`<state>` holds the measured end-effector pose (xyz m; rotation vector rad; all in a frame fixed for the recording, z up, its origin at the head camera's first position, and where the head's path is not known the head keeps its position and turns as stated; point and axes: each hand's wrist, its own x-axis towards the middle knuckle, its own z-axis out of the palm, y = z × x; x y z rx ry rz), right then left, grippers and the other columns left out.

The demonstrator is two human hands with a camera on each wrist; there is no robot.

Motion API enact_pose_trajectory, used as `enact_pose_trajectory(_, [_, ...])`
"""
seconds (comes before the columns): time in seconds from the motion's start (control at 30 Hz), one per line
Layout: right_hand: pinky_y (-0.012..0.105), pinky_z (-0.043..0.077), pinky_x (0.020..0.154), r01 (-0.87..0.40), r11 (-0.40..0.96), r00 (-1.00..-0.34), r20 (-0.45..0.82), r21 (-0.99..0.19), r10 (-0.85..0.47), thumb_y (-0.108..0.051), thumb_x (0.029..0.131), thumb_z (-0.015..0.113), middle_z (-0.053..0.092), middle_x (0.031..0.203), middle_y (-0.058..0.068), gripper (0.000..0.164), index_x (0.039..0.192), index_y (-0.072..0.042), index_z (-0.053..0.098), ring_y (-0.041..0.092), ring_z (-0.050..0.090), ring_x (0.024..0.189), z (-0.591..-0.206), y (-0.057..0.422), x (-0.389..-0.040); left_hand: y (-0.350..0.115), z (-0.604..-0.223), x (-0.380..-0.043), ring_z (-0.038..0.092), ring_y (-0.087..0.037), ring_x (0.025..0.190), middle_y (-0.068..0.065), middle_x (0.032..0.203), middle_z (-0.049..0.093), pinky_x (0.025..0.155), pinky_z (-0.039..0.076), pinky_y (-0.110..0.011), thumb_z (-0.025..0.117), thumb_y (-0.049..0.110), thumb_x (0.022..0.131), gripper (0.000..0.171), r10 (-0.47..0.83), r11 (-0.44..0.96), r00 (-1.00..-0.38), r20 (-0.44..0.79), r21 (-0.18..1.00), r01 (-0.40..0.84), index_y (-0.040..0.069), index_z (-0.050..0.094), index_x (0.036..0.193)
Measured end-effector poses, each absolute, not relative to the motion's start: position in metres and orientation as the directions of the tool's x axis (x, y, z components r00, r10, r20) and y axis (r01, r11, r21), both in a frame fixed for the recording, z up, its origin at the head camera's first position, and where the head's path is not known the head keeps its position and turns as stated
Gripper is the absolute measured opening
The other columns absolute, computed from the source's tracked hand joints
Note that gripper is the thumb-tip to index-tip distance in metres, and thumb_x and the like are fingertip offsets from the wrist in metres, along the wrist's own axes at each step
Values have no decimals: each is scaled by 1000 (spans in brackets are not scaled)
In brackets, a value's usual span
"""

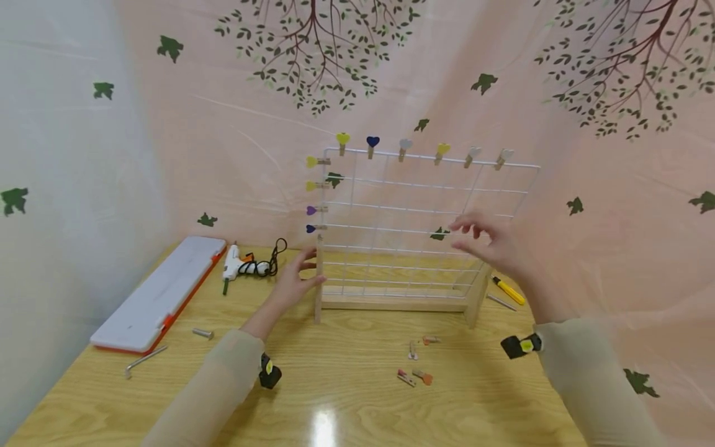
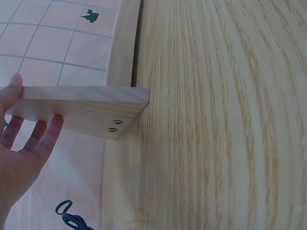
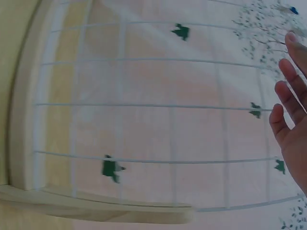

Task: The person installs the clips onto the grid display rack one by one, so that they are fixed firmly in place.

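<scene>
A white wire grid rack (image 1: 391, 230) with a wooden base stands upright on the table. My left hand (image 1: 296, 282) holds its left wooden side board (image 2: 81, 103); the thumb lies at the board's edge and the fingers touch its outer face. Ahead of the grid's right part, my right hand (image 1: 486, 242) is raised with loosely bent fingers and nothing in them. Several heart-topped clothespins sit along the top wire, among them a dark blue one (image 1: 372, 146). More are clipped down the left side, including a purple one (image 1: 313, 210). Loose clothespins (image 1: 422, 376) lie before the rack.
At the left lie a white case (image 1: 162, 292) with orange latches, a glue gun (image 1: 234, 264) with its black cord, a bolt (image 1: 203, 333) and a hex key (image 1: 146, 359). A yellow utility knife (image 1: 508, 290) and a metal rod (image 1: 501, 302) lie right of the rack.
</scene>
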<state>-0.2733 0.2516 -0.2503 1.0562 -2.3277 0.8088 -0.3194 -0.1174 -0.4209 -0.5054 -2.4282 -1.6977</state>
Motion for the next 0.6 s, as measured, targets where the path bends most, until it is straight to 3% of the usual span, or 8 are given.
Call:
enact_pose_trajectory(0.1, [26,39,61,-792,494,-609,508,-358,-609,-2,74,70,58,95,7,30,102,-9,62,15,46,78,-297,256,-281,-117,-421,-320,46,-31,115,-11,134,39,80,52,-36,67,17,79,68,195,303,-932,304,885,352,20,32,137])
enact_pose_trajectory(0.3, [25,41,58,-739,527,-665,330,-420,-671,-22,75,71,59,97,-5,30,103,-19,62,11,48,76,-385,273,-294,-117,-419,-317,46,-33,115,-13,134,38,80,52,-37,67,19,78,69,202,296,-926,317,882,367,19,32,138])
enact_pose_trajectory(0.47, [26,43,55,-712,541,-682,255,-449,-686,-18,72,74,61,88,-2,27,97,-14,64,16,50,72,-431,283,-296,-116,-417,-316,46,-30,116,-10,134,38,81,52,-36,67,25,77,69,195,301,-938,287,892,336,22,33,137])
enact_pose_trajectory(0.6, [24,45,57,-691,544,-687,198,-475,-700,-23,72,74,61,84,-3,23,92,-16,64,12,51,72,-451,287,-299,-116,-417,-316,45,-30,117,-9,135,38,81,52,-37,66,18,79,67,190,311,-941,280,892,328,22,33,137])
